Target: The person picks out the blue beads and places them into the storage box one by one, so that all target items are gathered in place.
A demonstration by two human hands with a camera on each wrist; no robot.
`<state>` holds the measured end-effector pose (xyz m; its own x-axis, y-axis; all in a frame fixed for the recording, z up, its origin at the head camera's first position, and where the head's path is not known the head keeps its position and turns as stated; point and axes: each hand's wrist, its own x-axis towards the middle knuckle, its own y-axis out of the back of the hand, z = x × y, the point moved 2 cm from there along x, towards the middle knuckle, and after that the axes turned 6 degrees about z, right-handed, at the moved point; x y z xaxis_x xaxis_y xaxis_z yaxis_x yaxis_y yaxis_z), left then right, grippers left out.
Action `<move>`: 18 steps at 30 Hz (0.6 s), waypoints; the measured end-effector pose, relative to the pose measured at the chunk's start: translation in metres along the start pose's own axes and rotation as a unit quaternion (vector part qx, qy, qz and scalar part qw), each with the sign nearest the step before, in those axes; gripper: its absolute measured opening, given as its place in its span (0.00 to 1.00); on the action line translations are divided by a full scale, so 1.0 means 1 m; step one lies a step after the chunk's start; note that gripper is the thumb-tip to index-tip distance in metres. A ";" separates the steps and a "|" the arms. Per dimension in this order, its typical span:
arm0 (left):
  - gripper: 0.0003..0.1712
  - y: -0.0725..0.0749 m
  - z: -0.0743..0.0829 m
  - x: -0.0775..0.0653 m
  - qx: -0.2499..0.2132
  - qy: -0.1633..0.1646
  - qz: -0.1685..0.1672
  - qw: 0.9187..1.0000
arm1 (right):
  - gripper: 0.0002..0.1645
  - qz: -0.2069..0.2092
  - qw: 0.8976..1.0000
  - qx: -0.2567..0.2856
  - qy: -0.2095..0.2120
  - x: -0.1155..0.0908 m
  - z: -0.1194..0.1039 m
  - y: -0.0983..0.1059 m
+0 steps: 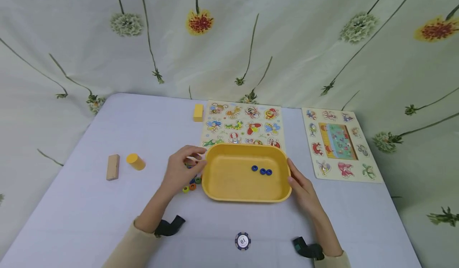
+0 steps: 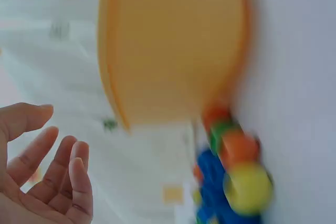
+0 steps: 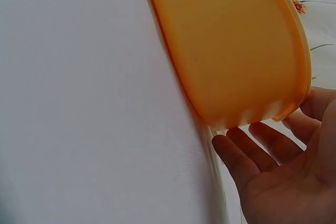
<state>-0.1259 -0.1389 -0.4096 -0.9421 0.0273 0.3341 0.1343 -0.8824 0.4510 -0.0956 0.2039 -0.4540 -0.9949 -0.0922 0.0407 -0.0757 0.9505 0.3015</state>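
A shallow yellow plastic tray (image 1: 233,194) lies in the middle of the head view, with three blue beads (image 1: 263,171) inside it. At its right end my right hand (image 1: 307,192) holds the tray by its outer wall and rim; the right wrist view shows the fingertips (image 3: 231,142) against that wall. My left hand (image 1: 183,168) is beside the tray's left end, its fingers loosely bent and nothing between them in the left wrist view. Partly hidden beneath that hand is a cluster of coloured beads (image 1: 192,186), blue, green, orange and yellow.
Behind the tray lies an insect puzzle board (image 1: 242,120), a yellow block (image 1: 198,112) at its left. A sea-animal puzzle board (image 1: 373,156) is at right. Further left are a wooden block (image 1: 112,167) and a yellow cylinder (image 1: 136,161). A poker chip (image 1: 243,241) lies in front.
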 end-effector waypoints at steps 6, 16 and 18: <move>0.18 0.036 -0.072 -0.014 -0.008 0.029 0.066 0.997 | 0.29 -0.003 1.000 -0.004 -0.002 0.002 0.012 0.001; 0.18 0.040 -0.089 -0.027 0.048 0.087 0.040 0.994 | 0.29 -0.004 1.000 -0.002 -0.009 -0.003 -0.014 -0.002; 0.17 0.037 -0.090 -0.029 0.047 0.088 0.027 0.995 | 0.29 -0.004 1.000 -0.002 -0.009 -0.004 -0.015 -0.002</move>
<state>-0.1217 -0.2147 -0.4768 -0.9708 -0.1082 0.2141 0.2064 -0.8317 0.5154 -0.0908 0.1981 -0.4404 -0.9952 -0.0949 0.0218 -0.0838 0.9484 0.3058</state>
